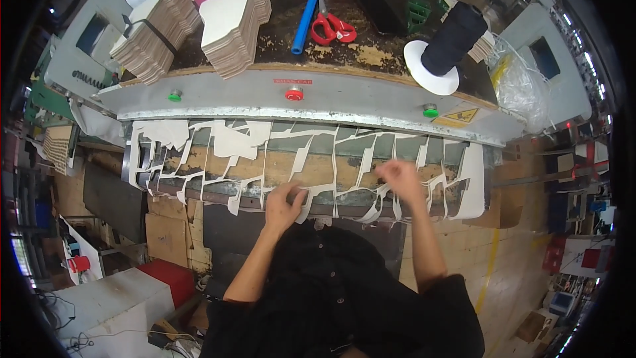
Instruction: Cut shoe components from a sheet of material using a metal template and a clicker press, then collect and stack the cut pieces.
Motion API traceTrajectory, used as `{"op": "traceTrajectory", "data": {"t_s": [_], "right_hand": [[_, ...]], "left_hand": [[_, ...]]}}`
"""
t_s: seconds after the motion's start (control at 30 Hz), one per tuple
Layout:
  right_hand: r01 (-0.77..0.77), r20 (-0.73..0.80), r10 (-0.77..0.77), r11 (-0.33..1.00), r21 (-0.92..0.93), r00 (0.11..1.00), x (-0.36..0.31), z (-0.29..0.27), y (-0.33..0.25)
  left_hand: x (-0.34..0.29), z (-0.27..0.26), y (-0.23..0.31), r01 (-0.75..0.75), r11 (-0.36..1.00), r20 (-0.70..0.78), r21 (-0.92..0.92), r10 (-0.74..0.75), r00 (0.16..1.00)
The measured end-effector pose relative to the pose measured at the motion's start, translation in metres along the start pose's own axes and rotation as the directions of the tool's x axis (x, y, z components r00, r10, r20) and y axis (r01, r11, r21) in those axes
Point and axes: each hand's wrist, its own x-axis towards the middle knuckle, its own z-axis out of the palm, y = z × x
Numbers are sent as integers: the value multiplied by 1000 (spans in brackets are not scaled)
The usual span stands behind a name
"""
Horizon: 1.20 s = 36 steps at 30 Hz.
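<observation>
A white sheet (pixel 472 189), cut through into a lattice of thin strips and gaps, lies across the machine's worn bed in front of me. My left hand (pixel 285 207) is at the sheet's near edge, left of the middle, fingers curled and closed on a strip. Over the right part of the lattice hovers my right hand (pixel 402 180). Its fingers are bent and a little smeared by motion, so whether they hold a strip is unclear. Loose white cut pieces (pixel 233 140) rest on the lattice's far left part.
Beyond the bed runs a grey machine beam with a red button (pixel 294 95) and green buttons (pixel 430 111). On the shelf above stand stacks of cut pieces (pixel 232 23), a blue-handled hammer (pixel 306 23), red scissors (pixel 331 28) and a black thread cone (pixel 453 38). A plastic bag (pixel 520 86) hangs right.
</observation>
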Motion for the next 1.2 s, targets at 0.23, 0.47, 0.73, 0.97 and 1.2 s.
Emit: {"op": "traceTrajectory", "data": {"t_s": [0.23, 0.47, 0.73, 0.97, 1.2], "right_hand": [[167, 16, -173, 921, -351, 985, -113, 67, -37], [131, 36, -126, 929, -346, 991, -110, 83, -25], [205, -83, -247, 916, -344, 965, -108, 88, -27], [263, 176, -211, 893, -366, 961, -108, 74, -10], [404, 32, -454, 755, -516, 890, 28, 32, -11]], "left_hand": [[-20, -18, 4, -115, 955, 109, 273, 88, 990], [-32, -15, 18, -219, 914, 220, 342, 149, 964], [-21, -3, 8, -172, 911, 85, 374, 152, 985], [-29, -10, -3, -159, 949, 171, 272, 115, 979], [-33, 18, -31, 71, 977, 142, 200, -101, 985]]}}
